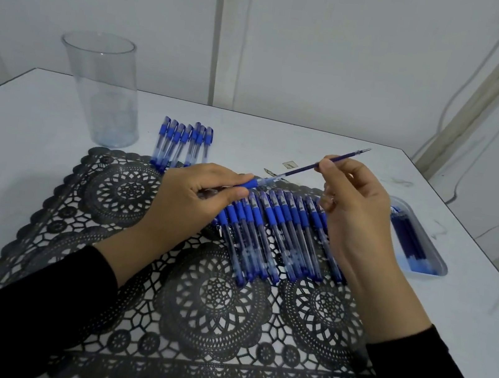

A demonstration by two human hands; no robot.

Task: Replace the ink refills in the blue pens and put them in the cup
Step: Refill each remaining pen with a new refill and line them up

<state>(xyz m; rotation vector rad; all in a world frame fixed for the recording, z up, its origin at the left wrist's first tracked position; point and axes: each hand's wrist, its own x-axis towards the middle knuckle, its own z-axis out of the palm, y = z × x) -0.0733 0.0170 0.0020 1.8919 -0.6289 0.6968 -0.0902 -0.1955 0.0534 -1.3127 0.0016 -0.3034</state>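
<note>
1. Black lace mat (213, 307) lies nearest, under both wrists. A row of blue pens (270, 234) sits on it just below the fingers.
2. Left hand (188, 192) curls its fingers round a pen barrel (250, 184). Right hand (358, 212) pinches the refill (310, 166), whose lower end meets the barrel's open front.
3. Cup (100, 90) holds no pens and stands well beyond the left fingers. A refill tray (416, 244) lies past the right fingers.
4. Likely risks: an off-axis push could bend the thin refill, or it could slip from the pinch and scatter the row beneath.

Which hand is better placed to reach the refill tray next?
Right. The right hand pinches the refill and sits nearest the tray; the left hand grips the pen barrel, farther away.
</note>
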